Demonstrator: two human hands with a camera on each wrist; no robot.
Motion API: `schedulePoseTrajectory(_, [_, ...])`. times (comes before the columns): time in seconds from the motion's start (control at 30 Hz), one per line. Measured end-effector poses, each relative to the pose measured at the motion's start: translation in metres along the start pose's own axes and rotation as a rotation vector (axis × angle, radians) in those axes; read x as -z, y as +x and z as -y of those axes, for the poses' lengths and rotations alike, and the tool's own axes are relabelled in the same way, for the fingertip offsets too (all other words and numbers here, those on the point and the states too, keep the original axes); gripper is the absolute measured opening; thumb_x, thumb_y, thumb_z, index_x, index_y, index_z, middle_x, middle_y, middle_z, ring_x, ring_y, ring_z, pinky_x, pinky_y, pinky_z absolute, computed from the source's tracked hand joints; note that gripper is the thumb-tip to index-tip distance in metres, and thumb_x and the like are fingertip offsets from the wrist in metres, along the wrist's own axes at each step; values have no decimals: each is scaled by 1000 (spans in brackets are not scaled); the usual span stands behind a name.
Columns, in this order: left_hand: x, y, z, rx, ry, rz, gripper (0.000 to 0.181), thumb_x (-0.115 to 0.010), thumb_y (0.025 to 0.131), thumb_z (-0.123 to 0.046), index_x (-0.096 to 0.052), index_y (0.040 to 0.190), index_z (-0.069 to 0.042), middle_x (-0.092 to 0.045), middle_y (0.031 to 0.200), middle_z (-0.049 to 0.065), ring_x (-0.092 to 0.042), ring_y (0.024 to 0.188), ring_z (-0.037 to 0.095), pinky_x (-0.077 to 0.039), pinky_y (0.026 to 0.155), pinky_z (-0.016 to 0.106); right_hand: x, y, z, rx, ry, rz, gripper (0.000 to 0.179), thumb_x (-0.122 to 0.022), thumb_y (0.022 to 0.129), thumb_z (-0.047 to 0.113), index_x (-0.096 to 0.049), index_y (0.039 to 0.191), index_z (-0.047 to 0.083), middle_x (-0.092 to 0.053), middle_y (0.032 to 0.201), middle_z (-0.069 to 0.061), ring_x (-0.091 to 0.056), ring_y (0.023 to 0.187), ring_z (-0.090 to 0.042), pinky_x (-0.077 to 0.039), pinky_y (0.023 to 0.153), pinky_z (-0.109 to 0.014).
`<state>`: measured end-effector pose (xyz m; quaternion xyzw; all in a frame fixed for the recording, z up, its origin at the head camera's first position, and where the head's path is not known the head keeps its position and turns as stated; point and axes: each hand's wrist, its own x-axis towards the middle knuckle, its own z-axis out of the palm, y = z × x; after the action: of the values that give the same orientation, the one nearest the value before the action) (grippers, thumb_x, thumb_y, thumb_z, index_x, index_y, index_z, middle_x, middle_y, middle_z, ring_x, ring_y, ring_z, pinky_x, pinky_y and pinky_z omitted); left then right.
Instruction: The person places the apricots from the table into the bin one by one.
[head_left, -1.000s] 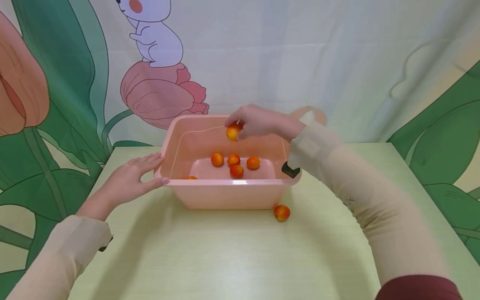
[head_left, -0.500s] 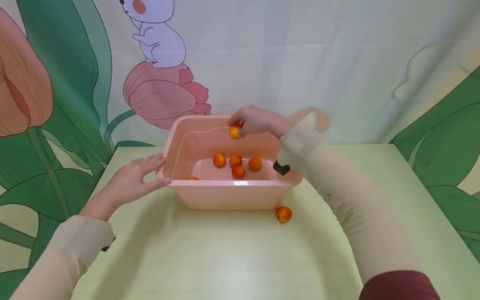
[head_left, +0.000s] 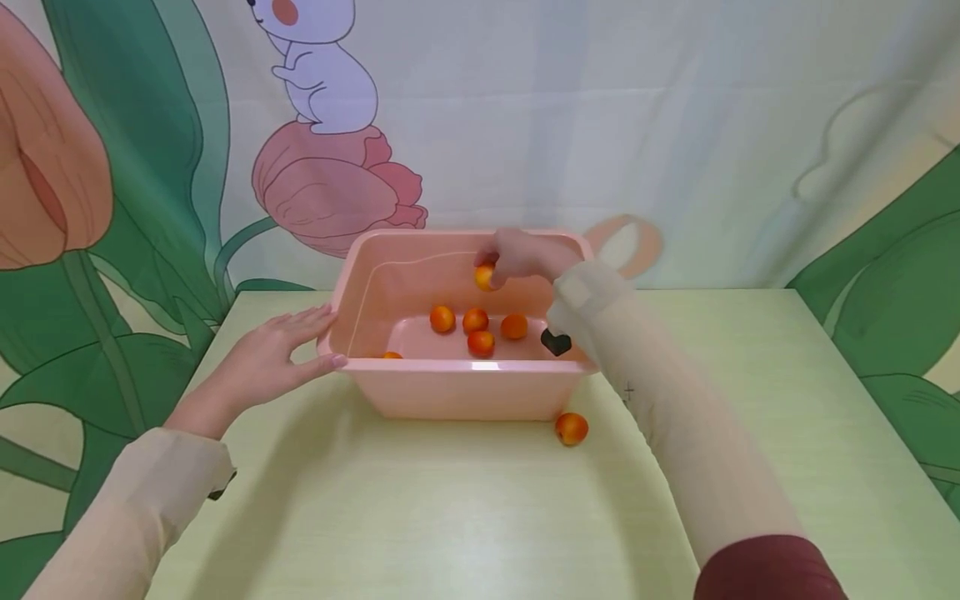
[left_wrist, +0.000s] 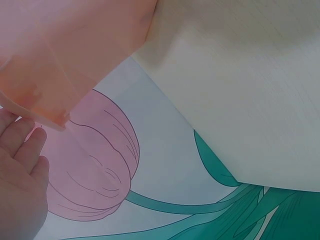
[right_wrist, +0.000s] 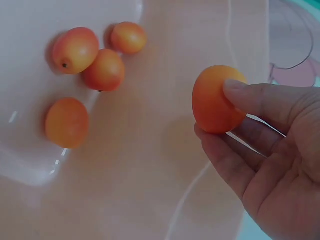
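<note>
My right hand (head_left: 519,252) pinches an orange-yellow fruit (right_wrist: 218,100) between thumb and fingertips, held inside the pink plastic basin (head_left: 465,392) near its back wall. The right wrist view shows the fruit smooth, rounded and slightly oval; its exact kind is unclear. My left hand (head_left: 264,360) rests against the basin's left rim, fingers straight along the outside and thumb tip at the front corner. The left wrist view has its fingers touching the underside of that rim. On the basin floor lie several similar fruits, among them one (head_left: 442,318) toward the left and one (head_left: 513,326) toward the right.
Another orange-red fruit (head_left: 572,428) lies on the pale green table (head_left: 450,508), just outside the basin's front right corner. One more fruit (head_left: 392,356) is mostly hidden behind the basin's front rim. A printed curtain (head_left: 480,108) hangs directly behind the table.
My right hand has moved a little right and lower within the basin, still pinching the fruit. My left hand stays at the rim. The whole view has shifted slightly.
</note>
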<state>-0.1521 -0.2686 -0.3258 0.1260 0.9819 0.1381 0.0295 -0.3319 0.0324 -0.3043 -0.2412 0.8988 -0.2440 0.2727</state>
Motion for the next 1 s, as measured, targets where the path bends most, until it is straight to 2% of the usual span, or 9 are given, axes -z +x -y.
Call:
schedulePoseTrajectory(0.2, [-1, 2, -1, 12, -9, 8, 77, -46, 80, -61, -27, 140, -16, -28, 144, 9, -25, 130, 40, -23, 100, 61, -5, 9, -15, -44, 7, -24, 34, -61, 78, 5, -57, 111, 13, -52, 105, -3, -43, 99, -22, -45, 88, -34])
schedulePoseTrajectory(0.37, [-2, 2, -2, 3, -13, 6, 76, -47, 80, -60, -29, 139, -15, -28, 144, 9, -25, 130, 39, -22, 100, 60, -10, 14, -20, -43, 76, -26, 37, -61, 77, -1, -56, 113, 6, -53, 105, -7, -45, 97, -25, -46, 89, -37])
schedulePoseTrajectory(0.5, [-3, 2, -3, -11, -13, -2, 75, -48, 81, -58, -30, 138, -13, -29, 143, 10, -26, 130, 39, -22, 101, 59, -14, 14, -23, -52, 63, -37, 32, -61, 76, -2, -58, 106, 7, -52, 100, -8, -46, 92, -24, -47, 83, -33])
schedulePoseTrajectory(0.6, [-3, 2, -4, -15, -15, -4, 75, -49, 81, -58, -31, 138, -13, -30, 143, 10, -26, 129, 40, -23, 101, 59, -18, 12, -23, -134, 126, -37, 28, -61, 76, 1, -57, 102, 10, -51, 98, -8, -45, 93, -24, -46, 82, -35])
schedulePoseTrajectory(0.7, [-2, 2, -4, -14, -16, -3, 75, -49, 81, -57, -30, 138, -13, -30, 143, 10, -26, 129, 41, -24, 100, 60, -23, 8, -21, -276, 292, -13, 33, -64, 74, 5, -54, 104, 13, -50, 103, -5, -43, 101, -23, -43, 85, -39])
schedulePoseTrajectory(0.77, [-2, 2, -4, -12, -16, -2, 75, -49, 81, -58, -30, 139, -13, -29, 144, 10, -26, 128, 42, -24, 99, 61, -26, 5, -19, -339, 385, 12, 40, -64, 71, 5, -51, 108, 12, -48, 107, -4, -40, 106, -23, -41, 87, -41])
schedulePoseTrajectory(0.87, [-2, 1, -5, -12, -15, 0, 75, -49, 81, -58, -29, 139, -14, -29, 144, 9, -26, 128, 42, -24, 99, 61, -29, 2, -17, -345, 410, 30, 43, -64, 70, 4, -50, 110, 11, -47, 109, -5, -39, 107, -23, -40, 88, -40])
schedulePoseTrajectory(0.93, [-2, 1, -5, -15, -14, -2, 75, -49, 81, -57, -29, 139, -14, -29, 144, 10, -26, 128, 42, -24, 99, 61, -30, 1, -17, -327, 384, 40, 38, -62, 73, 3, -50, 108, 8, -46, 108, -7, -39, 107, -23, -40, 90, -40])
schedulePoseTrajectory(1.0, [-2, 1, -5, -21, -14, -6, 74, -49, 81, -56, -30, 139, -13, -30, 143, 10, -27, 128, 42, -24, 99, 61, -31, 0, -18, -353, 381, 43, 35, -61, 74, 3, -51, 107, 9, -46, 107, -6, -38, 107, -22, -40, 88, -38])
